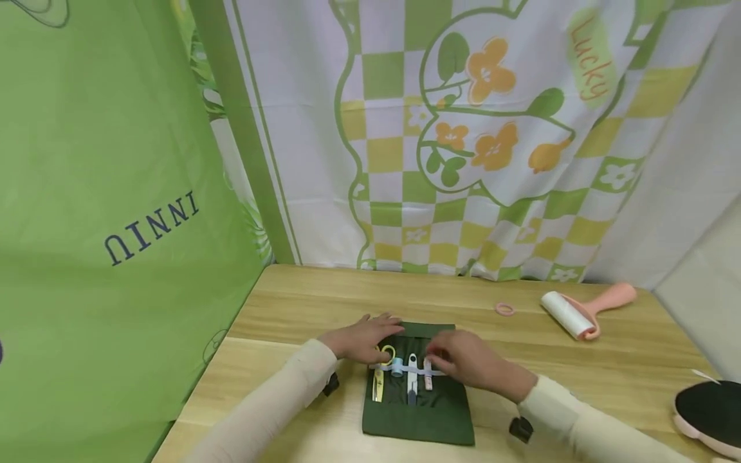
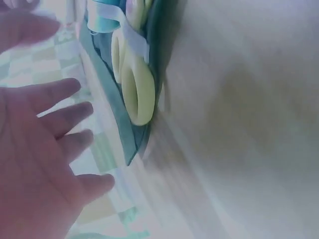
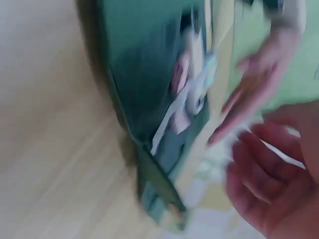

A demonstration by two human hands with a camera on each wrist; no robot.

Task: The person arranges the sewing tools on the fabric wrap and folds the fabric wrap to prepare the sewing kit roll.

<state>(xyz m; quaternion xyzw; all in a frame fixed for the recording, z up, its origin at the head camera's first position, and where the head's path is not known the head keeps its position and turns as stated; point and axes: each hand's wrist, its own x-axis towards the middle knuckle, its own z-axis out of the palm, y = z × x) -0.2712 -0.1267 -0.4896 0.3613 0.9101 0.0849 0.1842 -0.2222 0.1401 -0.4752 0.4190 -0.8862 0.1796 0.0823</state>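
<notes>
A dark green fabric roll pouch (image 1: 417, 423) lies unfolded on the wooden table. Under its pale elastic strap sit yellow-handled scissors (image 1: 378, 387), a light blue thread spool (image 1: 397, 368), a slim white tool with a dark end (image 1: 412, 381) and a small pink-and-white item (image 1: 428, 379). My left hand (image 1: 363, 339) is at the pouch's upper left, near the scissor handles, its fingers extended in the left wrist view. Over the right side hovers my right hand (image 1: 473, 363), close to the pink item; the right wrist view shows its fingers (image 3: 254, 169) loosely bent, apart from the pouch.
To the right on the table (image 1: 324, 289) lie a lint roller (image 1: 570, 315) with a pink handle and a small pink ring (image 1: 505, 310). A dark oval object (image 1: 712, 411) with a pale pink rim stands at the right edge. Patterned curtains (image 1: 382, 77) hang behind the table and at its left.
</notes>
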